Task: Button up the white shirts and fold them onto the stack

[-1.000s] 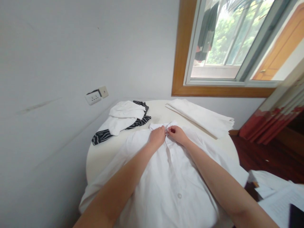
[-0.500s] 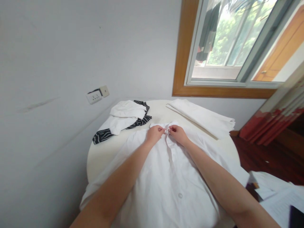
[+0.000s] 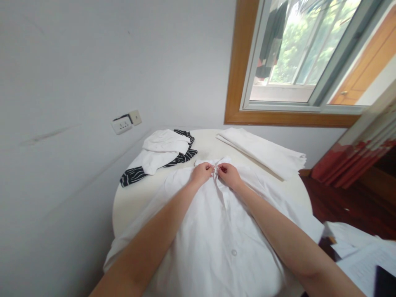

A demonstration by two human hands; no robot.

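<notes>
A white button-up shirt point(image 3: 204, 231) lies spread over the round table, its collar end away from me and its button strip running toward me. My left hand point(image 3: 202, 173) pinches the shirt's front edge just below the collar. Close on its right, my right hand point(image 3: 229, 175) pinches the opposite front edge, fingertips almost meeting those of the left. Whatever button sits between the fingertips is too small to make out. One button point(image 3: 234, 252) shows lower on the shirt front.
On the cream table point(image 3: 126, 210), a white garment point(image 3: 167, 146) with black striped cloth point(image 3: 134, 176) lies at back left. A folded white cloth point(image 3: 260, 150) rests at back right. Wall sockets point(image 3: 121, 124), a window point(image 3: 287, 53), a red-and-cream curtain point(image 3: 349, 156) and papers point(image 3: 368, 260) surround it.
Both hands stay at the collar end, fingertips shifting slightly. The upper button strip is nudged a little to the left, and the view has tilted marginally.
</notes>
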